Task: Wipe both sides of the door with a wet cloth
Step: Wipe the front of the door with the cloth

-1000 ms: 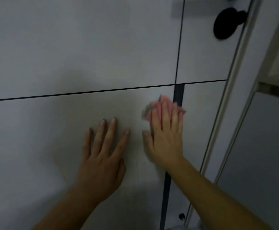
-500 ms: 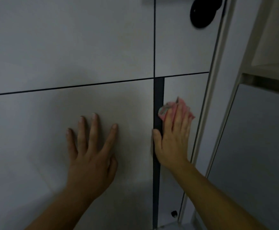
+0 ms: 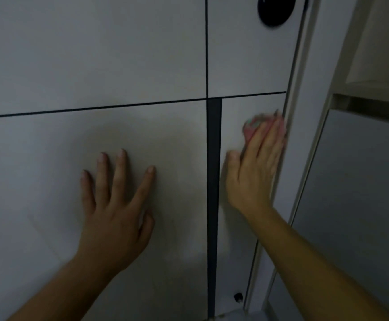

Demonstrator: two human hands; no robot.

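**Q:** What is seen?

**A:** A pale door [image 3: 142, 54] is shown close up in dim light. It is divided into panels by thin dark lines. The lower half is crossed from top to bottom by a wider dark strip [image 3: 213, 181].

**Q:** Where is the left hand placed?

**A:** The left hand [image 3: 117, 216] is laid flat on the lower left panel, to the left of the strip and apart from it. Its fingers are straight and spread, and nothing is held.

**Q:** And the right hand?

**A:** The right hand [image 3: 256, 167] is pressed against the narrow lower right panel, between the strip and the door's right edge. Its fingers are stretched out and kept close together. A pink cloth [image 3: 252, 127] is pinned beneath them against the door. The cloth is held by flat pressure and is not wrapped by curled fingers. Both hand and cloth are blurred.

**Q:** Where exactly is the cloth?

**A:** The cloth is bunched under and just beyond the fingertips, below the horizontal line and right beside the door's edge. A little green is seen on its upper part. Whether the door frame [image 3: 304, 112] is touched by it cannot be told.

**Q:** What else is shown?

**A:** A round black handle mount [image 3: 274, 10] is seen at the top, partly cut off. A small black fitting [image 3: 238, 297] is seen low down near the door's edge. A pale shelf unit [image 3: 374, 93] is set to the right.
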